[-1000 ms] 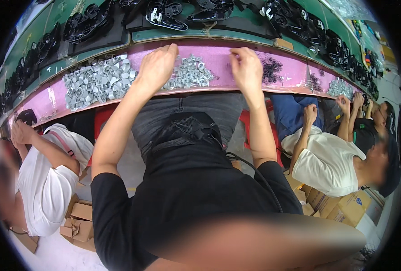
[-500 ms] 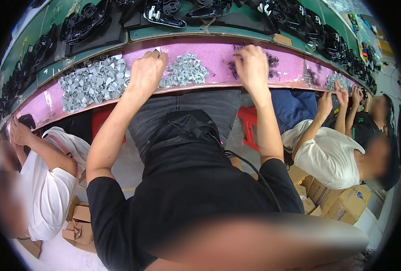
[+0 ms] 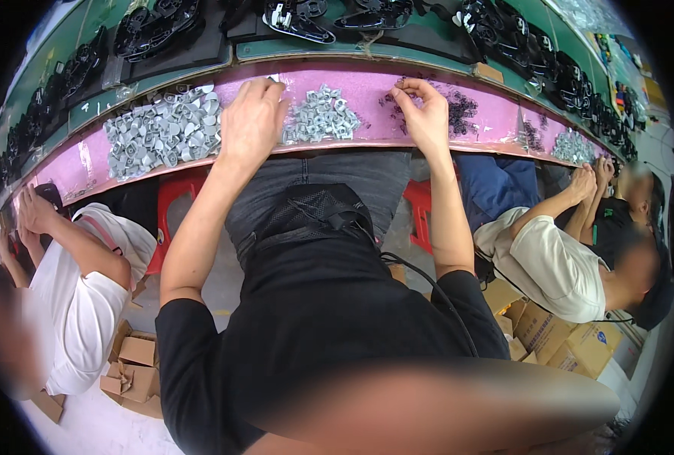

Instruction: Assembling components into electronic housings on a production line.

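Observation:
On the pink mat (image 3: 367, 130), my left hand (image 3: 253, 121) is closed with its fingers curled down. It is between a large pile of grey plastic caps (image 3: 171, 130) and a smaller heap of pale grey clip-like parts (image 3: 320, 116). Whatever its fingers hold is hidden behind the knuckles. Farther right, my right hand (image 3: 425, 114) has its thumb and forefinger pinched together beside scattered small black parts (image 3: 460, 112). Anything in that pinch is too small to make out.
Black glossy plastic housings (image 3: 299, 19) line the green bench (image 3: 276, 48) beyond the mat. A small tan block (image 3: 488, 72) lies on its edge. Co-workers in white shirts sit at both sides. Cardboard boxes (image 3: 572, 341) and red stools (image 3: 420, 212) stand below.
My right hand has turned, so its thumb-and-forefinger pinch now shows. The left hand's fingers have shifted slightly. The view has moved a little, and the right co-worker's hands have drawn together.

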A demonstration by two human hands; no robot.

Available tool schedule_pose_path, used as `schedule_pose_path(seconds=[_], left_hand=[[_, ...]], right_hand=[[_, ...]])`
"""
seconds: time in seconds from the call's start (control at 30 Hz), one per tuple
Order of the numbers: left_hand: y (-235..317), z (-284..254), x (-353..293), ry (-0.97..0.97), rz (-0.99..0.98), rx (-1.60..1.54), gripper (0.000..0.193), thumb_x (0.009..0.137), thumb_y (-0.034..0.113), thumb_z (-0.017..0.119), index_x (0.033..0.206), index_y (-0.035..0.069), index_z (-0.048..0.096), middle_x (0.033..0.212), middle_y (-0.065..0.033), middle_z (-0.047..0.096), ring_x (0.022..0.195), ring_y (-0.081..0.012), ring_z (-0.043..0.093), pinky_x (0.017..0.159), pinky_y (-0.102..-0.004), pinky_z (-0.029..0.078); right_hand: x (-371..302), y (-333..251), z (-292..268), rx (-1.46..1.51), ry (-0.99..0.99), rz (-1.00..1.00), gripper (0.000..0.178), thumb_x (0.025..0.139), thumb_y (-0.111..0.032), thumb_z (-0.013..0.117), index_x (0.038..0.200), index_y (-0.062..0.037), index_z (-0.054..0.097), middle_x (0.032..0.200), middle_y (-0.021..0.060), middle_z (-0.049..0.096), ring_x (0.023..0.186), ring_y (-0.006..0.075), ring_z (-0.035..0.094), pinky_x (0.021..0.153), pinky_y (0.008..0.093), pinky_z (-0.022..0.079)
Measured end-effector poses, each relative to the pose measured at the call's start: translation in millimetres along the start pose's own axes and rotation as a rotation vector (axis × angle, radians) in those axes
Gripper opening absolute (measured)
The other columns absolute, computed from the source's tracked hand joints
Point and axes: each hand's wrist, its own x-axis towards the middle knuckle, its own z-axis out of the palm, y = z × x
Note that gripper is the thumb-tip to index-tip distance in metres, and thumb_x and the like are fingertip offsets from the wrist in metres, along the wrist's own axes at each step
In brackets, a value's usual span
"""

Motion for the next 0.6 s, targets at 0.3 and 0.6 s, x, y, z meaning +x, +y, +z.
schedule_pose_path(seconds=[0.3, 0.6], left_hand=[[84, 48, 32, -0.059, 0.078, -0.658, 0.029, 0.092, 0.021, 0.078, 0.112, 0.001, 0.073, 0.101, -0.0163, 0.074, 0.088, -0.0320, 0.074, 0.076, -0.0405, 0.059], [78, 62, 36, -0.108, -0.048, -0.720, 0.028, 0.101, 0.025, 0.069, 0.106, -0.002, 0.074, 0.087, -0.0149, 0.073, 0.074, -0.0258, 0.072, 0.067, -0.0351, 0.057]], right_hand=[[-8, -7, 10, 0.522, -0.029, 0.182, 0.014, 0.095, -0.004, 0.078, 0.105, 0.0033, 0.071, 0.092, 0.0045, 0.074, 0.083, 0.0074, 0.067, 0.075, 0.0204, 0.054], [-18, -1, 21, 0.622, 0.018, 0.079, 0.016, 0.097, 0.001, 0.073, 0.112, 0.0034, 0.070, 0.102, 0.0057, 0.073, 0.092, 0.0096, 0.068, 0.086, 0.0226, 0.055]])
